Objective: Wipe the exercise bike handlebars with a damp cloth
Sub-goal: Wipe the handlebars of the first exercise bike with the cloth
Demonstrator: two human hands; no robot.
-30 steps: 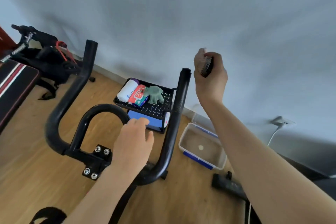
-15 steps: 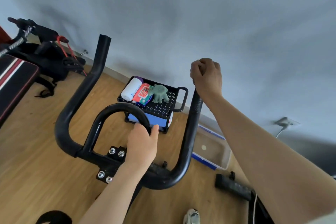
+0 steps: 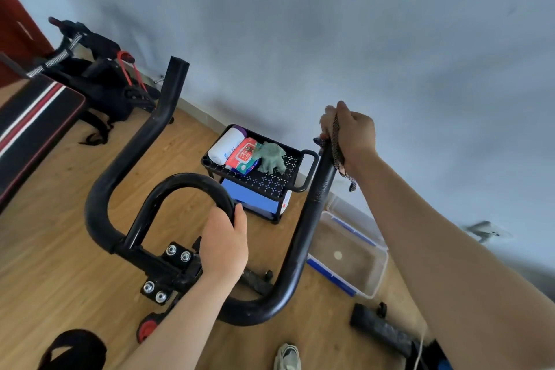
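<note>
1. A person looks down over black exercise bike handlebars (image 3: 99, 204) above a wooden floor (image 3: 54, 279), with a pale wall behind.
2. The right hand (image 3: 351, 132) is closed in a fist around the top end of the right handlebar prong, fingers wrapped tight over a dark patterned cloth (image 3: 338, 153) pressed against the bar. A loose tail of the cloth hangs down beside the wrist.
3. The left hand (image 3: 223, 245) grips the inner loop of the handlebars at its right side, fingers curled over the tube and thumb up along it.
4. The left prong stands bare, rising toward the wall.
5. On the floor beyond the bars stands a small black cart (image 3: 288, 171); its top tray holds a white roll (image 3: 225, 144), a red packet (image 3: 243, 156) and a green glove (image 3: 271, 156).
6. A clear plastic tub (image 3: 372, 276) sits on the floor just right of the cart.
7. A shoe (image 3: 286, 356) shows at the bottom edge.
</note>
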